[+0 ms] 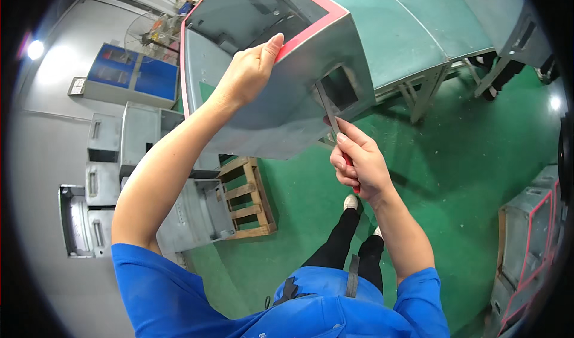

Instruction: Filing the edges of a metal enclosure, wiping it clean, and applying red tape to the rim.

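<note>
Above the green floor [454, 176], held up before the teal workbench [412, 33], is a grey sheet-metal housing [287, 110] with red-edged rim. The left hand [248, 72] grips its rim, fingers curled over the red edge, so their tips are hidden inside. The right hand [357, 166] is closed around a red-handled flat file [330, 112], its blade at the housing's rectangular cut-out; most of the handle is buried in the fist. Behind the left forearm, a wooden pallet [248, 197] and grey metal boxes [113, 176] are partly covered.
</note>
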